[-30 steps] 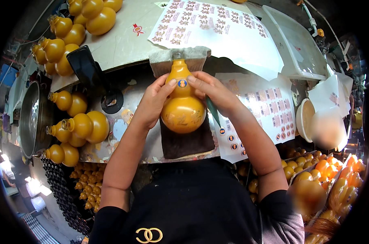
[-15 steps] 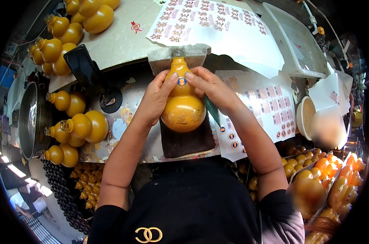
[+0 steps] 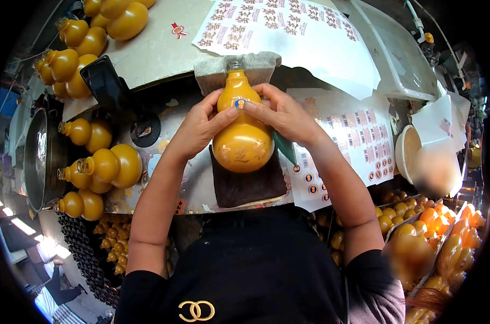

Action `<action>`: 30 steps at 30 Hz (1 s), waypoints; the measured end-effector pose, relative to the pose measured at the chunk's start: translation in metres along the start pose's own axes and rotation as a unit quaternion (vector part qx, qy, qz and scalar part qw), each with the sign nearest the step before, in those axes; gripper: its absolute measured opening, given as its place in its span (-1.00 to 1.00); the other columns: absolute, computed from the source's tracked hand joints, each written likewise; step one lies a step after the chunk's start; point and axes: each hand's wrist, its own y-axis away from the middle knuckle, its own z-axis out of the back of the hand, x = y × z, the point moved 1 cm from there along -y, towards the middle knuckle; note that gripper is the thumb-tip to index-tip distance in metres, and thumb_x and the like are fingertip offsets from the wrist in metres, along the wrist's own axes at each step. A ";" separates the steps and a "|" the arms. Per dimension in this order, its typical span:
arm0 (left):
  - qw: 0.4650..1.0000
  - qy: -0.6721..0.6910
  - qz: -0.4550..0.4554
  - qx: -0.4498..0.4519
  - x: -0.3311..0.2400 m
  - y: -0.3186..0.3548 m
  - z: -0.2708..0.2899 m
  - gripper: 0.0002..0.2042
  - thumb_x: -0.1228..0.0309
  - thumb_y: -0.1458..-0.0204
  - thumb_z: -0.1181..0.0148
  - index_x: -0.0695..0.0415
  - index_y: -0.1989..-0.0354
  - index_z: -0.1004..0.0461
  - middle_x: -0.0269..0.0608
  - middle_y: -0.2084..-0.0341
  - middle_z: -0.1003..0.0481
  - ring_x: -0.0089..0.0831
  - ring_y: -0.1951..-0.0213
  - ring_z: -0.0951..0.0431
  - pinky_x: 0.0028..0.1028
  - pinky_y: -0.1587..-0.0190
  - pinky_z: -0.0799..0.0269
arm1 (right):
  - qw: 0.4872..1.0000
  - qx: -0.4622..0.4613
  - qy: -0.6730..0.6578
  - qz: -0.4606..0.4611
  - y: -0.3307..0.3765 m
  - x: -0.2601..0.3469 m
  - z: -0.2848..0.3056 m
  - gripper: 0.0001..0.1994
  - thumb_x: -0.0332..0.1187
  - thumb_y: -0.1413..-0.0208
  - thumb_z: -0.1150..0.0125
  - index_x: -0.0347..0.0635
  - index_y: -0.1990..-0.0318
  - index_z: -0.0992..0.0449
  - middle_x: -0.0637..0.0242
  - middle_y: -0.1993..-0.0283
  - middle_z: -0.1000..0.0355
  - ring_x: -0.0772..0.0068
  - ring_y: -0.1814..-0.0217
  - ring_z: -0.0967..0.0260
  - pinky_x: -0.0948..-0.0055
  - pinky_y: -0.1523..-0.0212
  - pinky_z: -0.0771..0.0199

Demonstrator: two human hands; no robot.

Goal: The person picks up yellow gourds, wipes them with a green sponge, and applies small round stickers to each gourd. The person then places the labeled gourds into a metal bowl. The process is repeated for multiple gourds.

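Note:
A yellow gourd-shaped bottle lies in front of me, its clear glass neck resting on a folded pale cloth and its round base over a dark pad. My left hand is closed around the left of its waist. On the opposite side my right hand grips it too. Both thumbs press at a small round blue-and-orange sticker on the upper bulb, partly covering it. A green pointed flat piece sticks out below my right hand; how it is held is hidden.
Sticker sheets lie to the right, and another large sheet lies farther back. More gourd bottles stand left, near a black phone-like device on a stand. Crates of gourds sit lower right. A person shows at lower left.
My thumbs have slid inward and down over the sticker, the left one now lying across its lower edge. The bottle has shifted very slightly. At lower left, the person has come further into view.

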 end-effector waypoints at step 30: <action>0.997 0.056 -0.003 -0.062 0.007 -0.001 -0.016 -0.51 0.08 -0.30 0.17 0.24 -0.20 -0.19 -0.20 0.04 -0.40 -0.53 0.00 -0.41 -0.55 -0.05 -0.32 | 0.993 -0.040 -0.095 -0.049 0.000 0.000 -0.008 -0.51 0.02 -0.20 -0.13 -0.27 -0.02 -0.35 0.44 0.39 -0.39 0.69 0.36 -0.25 0.64 0.29 -0.27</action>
